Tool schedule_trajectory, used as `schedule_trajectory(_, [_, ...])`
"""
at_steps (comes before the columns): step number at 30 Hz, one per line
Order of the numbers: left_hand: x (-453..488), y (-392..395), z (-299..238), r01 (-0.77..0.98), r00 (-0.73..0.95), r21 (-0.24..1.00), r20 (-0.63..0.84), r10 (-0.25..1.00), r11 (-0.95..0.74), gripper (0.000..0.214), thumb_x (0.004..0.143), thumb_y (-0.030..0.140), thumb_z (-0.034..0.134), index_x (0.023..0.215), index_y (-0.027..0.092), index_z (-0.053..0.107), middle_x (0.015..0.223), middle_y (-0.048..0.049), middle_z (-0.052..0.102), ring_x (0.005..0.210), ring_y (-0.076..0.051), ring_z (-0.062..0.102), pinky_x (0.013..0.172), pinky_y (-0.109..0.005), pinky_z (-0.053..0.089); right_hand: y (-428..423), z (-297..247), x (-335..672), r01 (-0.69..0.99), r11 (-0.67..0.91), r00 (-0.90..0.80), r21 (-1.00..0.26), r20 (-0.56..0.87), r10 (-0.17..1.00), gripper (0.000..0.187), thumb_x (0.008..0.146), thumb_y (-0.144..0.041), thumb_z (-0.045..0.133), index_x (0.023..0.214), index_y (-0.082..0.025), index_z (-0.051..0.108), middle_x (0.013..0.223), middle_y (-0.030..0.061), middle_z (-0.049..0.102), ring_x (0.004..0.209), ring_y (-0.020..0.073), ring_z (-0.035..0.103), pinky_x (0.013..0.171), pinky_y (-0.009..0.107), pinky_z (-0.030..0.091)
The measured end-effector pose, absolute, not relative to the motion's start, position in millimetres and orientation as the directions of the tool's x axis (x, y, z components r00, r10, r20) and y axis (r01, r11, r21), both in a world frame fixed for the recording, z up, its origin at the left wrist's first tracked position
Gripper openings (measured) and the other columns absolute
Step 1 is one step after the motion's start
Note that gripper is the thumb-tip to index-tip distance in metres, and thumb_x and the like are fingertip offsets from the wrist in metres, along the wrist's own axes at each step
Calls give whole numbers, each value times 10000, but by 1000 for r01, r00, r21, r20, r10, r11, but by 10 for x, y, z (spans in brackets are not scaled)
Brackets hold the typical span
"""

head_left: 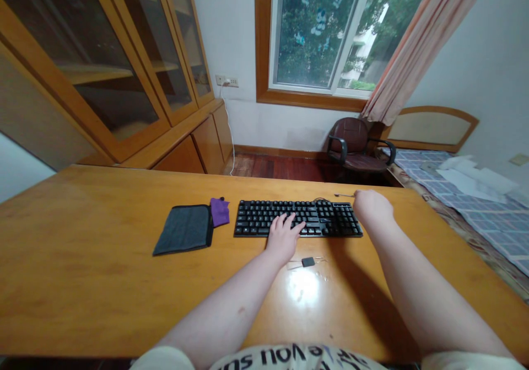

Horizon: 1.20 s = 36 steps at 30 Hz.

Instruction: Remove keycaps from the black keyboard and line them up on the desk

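While our left hand spreads on the keyboard, apparently steadying it, our right hand grips a stick; next move likely needs careful aim.

Keyboard on desk, cloth to its left, chair beyond desk

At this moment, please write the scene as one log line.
left hand: spread on keyboard | right hand: holds thin stick near keyboard's right end | pouch, purple cloth: left of keyboard
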<state>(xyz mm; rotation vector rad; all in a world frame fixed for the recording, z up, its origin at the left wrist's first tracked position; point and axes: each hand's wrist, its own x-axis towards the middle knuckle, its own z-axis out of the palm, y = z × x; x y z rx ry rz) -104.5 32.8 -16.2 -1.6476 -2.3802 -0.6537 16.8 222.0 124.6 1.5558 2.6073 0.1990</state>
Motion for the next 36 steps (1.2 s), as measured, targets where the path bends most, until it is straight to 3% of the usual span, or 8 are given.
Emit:
schedule_trajectory(4, [-1043, 330, -166, 922, -372, 253, 378, 847, 293, 376, 816, 273, 559, 1180, 363, 537, 1324, -15, 454, 1201, -254, 357, 1010, -469, 290, 2038, 1184, 60, 819, 570, -570, 65, -28, 821, 344, 818, -150, 379, 1032, -217, 641, 923, 129, 665, 872, 248, 627, 717, 335, 460])
schedule_trajectory(8, [-1042, 331, -162, 921, -375, 256, 375, 848, 294, 361, 829, 278, 536, 1179, 366, 537, 1323, -12, 453, 1200, -258, 355, 1009, -474, 289, 1783, 1114, -103, 791, 607, -606, 73, -39, 794, 302, 807, -126, 402, 961, -183, 655, 902, 131, 661, 843, 221, 627, 713, 296, 448])
schedule_trajectory(15, [-1035, 329, -131, 914, -383, 274, 349, 855, 298, 385, 819, 265, 546, 1189, 367, 527, 1336, -19, 434, 1214, -264, 336, 1010, -481, 284, 1512, 1135, -332, 645, 763, -764, 45, 9, 645, 308, 826, -102, 402, 1028, -178, 622, 917, 111, 637, 886, 192, 606, 770, 256, 413])
schedule_trajectory(21, [-1030, 328, -133, 915, -381, 280, 361, 851, 291, 382, 819, 262, 548, 1186, 365, 529, 1330, -12, 440, 1209, -258, 340, 1017, -467, 275, 1480, 1198, -297, 775, 625, -629, 100, 24, 777, 287, 828, -119, 371, 944, -130, 633, 892, 147, 637, 838, 234, 622, 705, 291, 439])
schedule_trajectory(27, [-1034, 331, -132, 912, -384, 289, 356, 852, 291, 375, 827, 273, 536, 1188, 372, 528, 1331, -12, 438, 1211, -259, 336, 1012, -476, 280, 1437, 1128, -299, 701, 713, -713, -11, 22, 701, 294, 843, -124, 382, 1013, -163, 620, 945, 125, 650, 907, 196, 612, 800, 270, 416])
schedule_trajectory(33, [-1030, 333, -140, 913, -385, 283, 360, 850, 294, 367, 825, 268, 537, 1179, 367, 537, 1327, -11, 445, 1207, -258, 343, 1019, -472, 273, 1443, 1164, -286, 788, 612, -615, 68, 42, 787, 287, 828, -105, 384, 969, -113, 634, 929, 161, 645, 865, 220, 624, 758, 280, 435])
schedule_trajectory(36, [-1032, 329, -147, 914, -384, 283, 364, 848, 292, 377, 824, 263, 537, 1186, 369, 531, 1330, -11, 440, 1204, -259, 345, 1019, -468, 272, 1446, 1130, -327, 721, 693, -693, 20, 3, 721, 277, 826, -106, 401, 967, -116, 639, 922, 147, 653, 885, 201, 617, 786, 261, 420])
